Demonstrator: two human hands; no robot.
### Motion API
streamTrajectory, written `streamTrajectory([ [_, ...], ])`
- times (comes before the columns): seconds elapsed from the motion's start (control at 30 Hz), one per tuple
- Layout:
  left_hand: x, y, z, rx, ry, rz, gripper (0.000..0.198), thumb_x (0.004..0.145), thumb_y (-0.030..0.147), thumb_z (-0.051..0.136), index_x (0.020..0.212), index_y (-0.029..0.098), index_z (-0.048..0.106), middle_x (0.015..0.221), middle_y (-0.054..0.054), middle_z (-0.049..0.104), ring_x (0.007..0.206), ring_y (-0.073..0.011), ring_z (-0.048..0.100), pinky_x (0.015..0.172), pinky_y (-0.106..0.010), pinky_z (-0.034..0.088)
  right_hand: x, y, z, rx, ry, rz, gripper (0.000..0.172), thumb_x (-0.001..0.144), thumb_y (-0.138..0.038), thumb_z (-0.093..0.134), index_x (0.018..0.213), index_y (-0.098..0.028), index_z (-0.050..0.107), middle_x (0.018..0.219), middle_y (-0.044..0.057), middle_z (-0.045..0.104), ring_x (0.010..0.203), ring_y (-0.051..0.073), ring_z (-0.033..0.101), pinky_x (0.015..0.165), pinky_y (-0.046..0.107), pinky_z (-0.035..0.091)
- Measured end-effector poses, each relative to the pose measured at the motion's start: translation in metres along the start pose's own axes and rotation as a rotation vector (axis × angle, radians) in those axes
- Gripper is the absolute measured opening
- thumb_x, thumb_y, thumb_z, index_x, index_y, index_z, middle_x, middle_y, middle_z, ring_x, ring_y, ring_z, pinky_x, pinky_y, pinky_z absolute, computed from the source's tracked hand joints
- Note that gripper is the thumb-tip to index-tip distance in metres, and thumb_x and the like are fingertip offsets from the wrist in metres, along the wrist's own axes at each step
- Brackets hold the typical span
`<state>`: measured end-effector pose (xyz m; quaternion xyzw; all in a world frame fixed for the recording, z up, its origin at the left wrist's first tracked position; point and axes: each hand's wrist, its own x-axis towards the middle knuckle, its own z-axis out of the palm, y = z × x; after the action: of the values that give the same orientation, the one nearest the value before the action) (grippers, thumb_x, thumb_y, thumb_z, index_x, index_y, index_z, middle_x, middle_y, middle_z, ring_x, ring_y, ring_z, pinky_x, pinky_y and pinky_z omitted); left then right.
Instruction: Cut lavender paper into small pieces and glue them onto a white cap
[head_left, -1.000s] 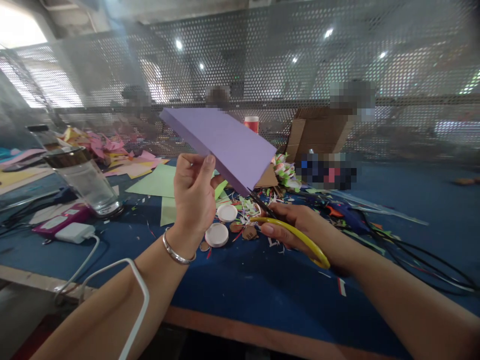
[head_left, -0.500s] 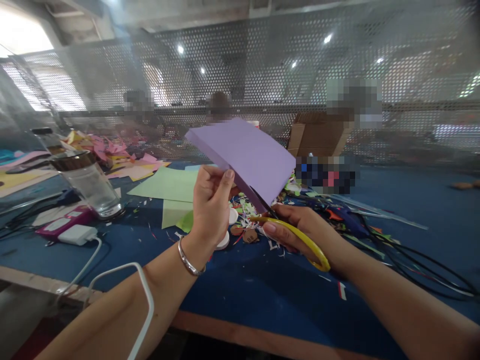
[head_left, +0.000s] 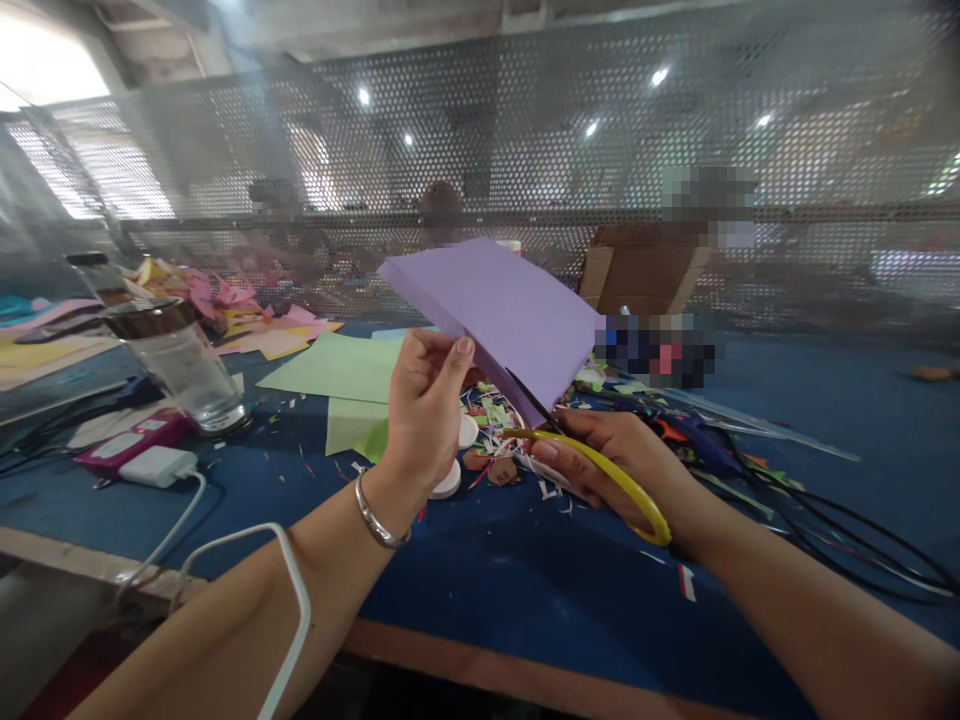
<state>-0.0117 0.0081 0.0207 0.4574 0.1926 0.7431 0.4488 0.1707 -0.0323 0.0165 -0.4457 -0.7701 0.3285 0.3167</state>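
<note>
My left hand point(head_left: 422, 405) pinches the near edge of a folded purple paper sheet point(head_left: 504, 305) and holds it up above the blue table point(head_left: 525, 580). My right hand point(head_left: 615, 465) grips yellow-handled scissors point(head_left: 592, 470). Their dark blades reach into the lower edge of the purple sheet. A silver bangle circles my left wrist. Paper scraps point(head_left: 495, 420) and white round lids point(head_left: 448, 480) lie on the table just below the hands.
A glass jar point(head_left: 180, 365) stands at the left beside a white charger point(head_left: 154, 465) with its cable and a pink box. Green paper sheets point(head_left: 337, 370) lie behind my left hand. Black cables point(head_left: 840, 530) run at the right. A cardboard box point(head_left: 637, 275) and perforated metal screen stand at the back.
The purple sheet and my left hand have moved right and slightly down toward the scissors. The blades have gone further into the sheet's edge.
</note>
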Motion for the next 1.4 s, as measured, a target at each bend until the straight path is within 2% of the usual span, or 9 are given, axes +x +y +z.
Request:
streamTrajectory([
  [0.17,0.001,0.005,0.001,-0.047,0.004,-0.039,0.021,0.08,0.022,0.076,0.079,0.019,0.056,0.079,0.001,0.065,0.076,-0.0099,0.063,0.072,-0.025,0.054,0.003,0.005,0.0,-0.015,0.022,-0.026,0.046,0.086,-0.062,0.062,0.068,-0.02,0.056,0.049,-0.005,0.044,0.042,0.008,0.037,0.042,0.023,0.026],
  [0.33,0.002,0.011,0.002,-0.072,0.017,-0.082,0.02,0.078,0.018,0.076,0.076,0.019,0.056,0.078,0.001,0.063,0.073,-0.0081,0.062,0.068,-0.021,0.053,0.0,0.004,0.002,-0.019,0.031,-0.01,0.043,0.087,-0.057,0.064,0.068,-0.02,0.054,0.047,-0.007,0.043,0.04,0.007,0.037,0.04,0.021,0.026],
  [0.53,0.005,0.01,-0.003,0.006,0.0,-0.064,0.026,0.08,0.025,0.076,0.073,0.02,0.052,0.077,0.002,0.059,0.071,-0.0081,0.058,0.063,-0.02,0.051,0.0,0.004,0.004,-0.019,0.017,0.031,0.041,0.087,-0.059,0.063,0.077,-0.019,0.061,0.049,-0.007,0.046,0.039,0.007,0.04,0.04,0.021,0.03],
  [0.73,0.006,0.006,-0.006,0.09,-0.043,-0.095,0.027,0.082,0.029,0.076,0.076,0.021,0.051,0.076,0.003,0.059,0.066,-0.0079,0.058,0.062,-0.021,0.052,0.004,0.006,0.002,-0.113,0.032,0.031,0.048,0.087,-0.065,0.056,0.07,-0.02,0.057,0.048,-0.004,0.048,0.039,0.009,0.044,0.04,0.021,0.03],
  [0.93,0.007,0.005,-0.006,0.08,-0.043,-0.111,0.027,0.081,0.026,0.077,0.076,0.02,0.052,0.071,0.003,0.06,0.062,-0.0063,0.056,0.055,-0.018,0.047,0.002,0.001,0.003,-0.047,0.044,0.101,0.048,0.083,-0.064,0.061,0.064,-0.022,0.049,0.047,-0.005,0.047,0.036,0.01,0.047,0.038,0.021,0.034],
  [1.07,0.008,0.003,-0.008,0.112,-0.053,-0.08,0.027,0.08,0.027,0.079,0.076,0.02,0.053,0.069,0.003,0.058,0.061,-0.006,0.054,0.056,-0.018,0.046,0.001,-0.001,0.003,-0.029,0.031,0.131,0.045,0.083,-0.062,0.063,0.067,-0.021,0.053,0.048,-0.005,0.048,0.036,0.011,0.048,0.037,0.022,0.035],
  [1.23,0.009,-0.001,-0.011,0.172,-0.095,-0.03,0.027,0.081,0.028,0.078,0.076,0.02,0.053,0.068,0.004,0.055,0.058,-0.0061,0.049,0.054,-0.02,0.041,0.002,-0.001,0.0,-0.139,-0.016,0.094,0.037,0.089,-0.055,0.06,0.086,-0.019,0.069,0.056,-0.003,0.056,0.043,0.01,0.05,0.043,0.022,0.037],
  [1.4,0.008,-0.004,-0.012,0.195,-0.121,-0.033,0.029,0.081,0.031,0.079,0.075,0.021,0.053,0.07,0.003,0.055,0.058,-0.0069,0.047,0.051,-0.021,0.038,0.003,0.002,-0.001,-0.212,-0.017,0.09,0.037,0.09,-0.054,0.06,0.087,-0.018,0.071,0.061,-0.001,0.059,0.046,0.01,0.05,0.043,0.022,0.036],
])
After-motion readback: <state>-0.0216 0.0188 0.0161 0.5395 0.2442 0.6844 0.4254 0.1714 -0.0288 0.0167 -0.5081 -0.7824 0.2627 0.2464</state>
